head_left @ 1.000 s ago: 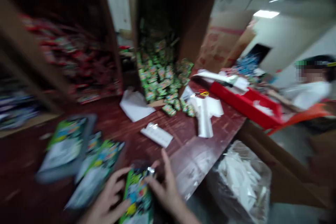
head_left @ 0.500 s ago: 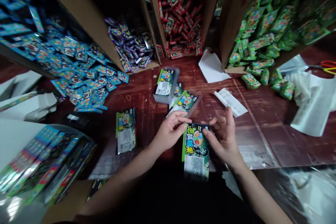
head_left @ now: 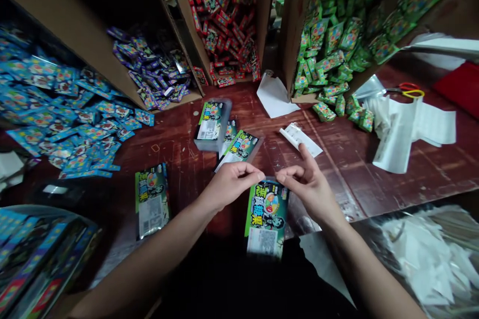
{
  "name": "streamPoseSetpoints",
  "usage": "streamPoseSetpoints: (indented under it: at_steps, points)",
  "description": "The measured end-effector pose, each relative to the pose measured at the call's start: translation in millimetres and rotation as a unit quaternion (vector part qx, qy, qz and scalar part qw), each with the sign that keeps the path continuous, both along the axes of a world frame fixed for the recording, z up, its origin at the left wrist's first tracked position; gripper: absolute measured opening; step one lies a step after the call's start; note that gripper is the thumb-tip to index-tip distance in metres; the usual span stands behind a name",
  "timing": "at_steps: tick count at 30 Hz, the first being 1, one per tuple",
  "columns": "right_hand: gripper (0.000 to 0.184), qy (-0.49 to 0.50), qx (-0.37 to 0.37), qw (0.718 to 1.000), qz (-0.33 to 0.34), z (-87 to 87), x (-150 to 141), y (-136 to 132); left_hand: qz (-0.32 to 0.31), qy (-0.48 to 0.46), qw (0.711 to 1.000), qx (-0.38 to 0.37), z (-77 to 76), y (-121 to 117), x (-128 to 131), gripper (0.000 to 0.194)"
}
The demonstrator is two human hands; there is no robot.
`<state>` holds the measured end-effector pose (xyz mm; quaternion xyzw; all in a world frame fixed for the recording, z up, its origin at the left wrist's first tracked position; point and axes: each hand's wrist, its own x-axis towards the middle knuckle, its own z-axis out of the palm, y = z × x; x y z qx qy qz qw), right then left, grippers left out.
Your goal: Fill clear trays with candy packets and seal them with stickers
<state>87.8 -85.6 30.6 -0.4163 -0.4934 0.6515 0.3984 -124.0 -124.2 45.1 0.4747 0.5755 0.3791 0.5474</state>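
Right hand (head_left: 312,187) slides up to the printed pack's (head_left: 258,229) top edge

Half a second ago its thumb lay on the pack's face, toward the right side; now it sits by the top corner, fingertips close to those of the left hand (head_left: 232,184). Each hand makes a narrow pinch and seems to hold that top edge, though what lies between the fingertips is too small to make out.

The printed pack is at the near side of the table (head_left: 337,174), its lower end in front of dark clothing (head_left: 224,279). A lone pack (head_left: 152,204) lies flat to its left; a clear-cased pack (head_left: 209,122) and a white strip (head_left: 301,138) lie farther off.

It looks light and flat, with a fairly stiff printed front and glossy, probably slippery film. The top corners or long side edges should give the safest hold; hard squeezing across the middle could crease it.
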Motion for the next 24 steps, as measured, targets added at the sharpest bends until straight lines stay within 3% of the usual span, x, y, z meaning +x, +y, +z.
streamPoseSetpoints:
  at_steps: [4,7,12,15,17,19,21,24]
  points:
    - [0.085,-0.007,0.060,0.997,0.055,-3.9,19,0,-0.019,-0.046,0.998,0.035,-5.9,-8,3,0.024]
    - [0.071,-0.050,0.109,0.983,0.138,-1.4,32,6,-0.023,-0.054,0.997,0.057,-11.7,-12,7,0.018]
    - [0.070,-0.201,0.272,0.904,0.263,16.1,49,11,-0.024,-0.034,0.997,0.062,-16.0,-13,10,0.017]
    - [0.069,-0.235,0.319,0.883,0.252,25.7,55,12,-0.017,-0.021,0.998,0.064,-18.1,-13,9,0.018]
    - [0.048,-0.233,0.322,0.896,0.196,32.1,55,20,-0.024,-0.013,0.998,0.056,-17.8,-11,9,0.017]
    - [0.022,-0.224,0.296,0.910,0.183,38.6,51,34,-0.032,-0.011,0.998,0.051,-15.5,-9,12,0.017]
    - [0.017,-0.213,0.240,0.913,0.253,43.0,43,49,-0.037,-0.006,0.998,0.055,-12.0,-6,16,0.016]
    - [0.018,-0.207,0.167,0.893,0.364,42.4,28,61,-0.044,0.023,0.997,0.067,-8.1,-3,21,0.015]
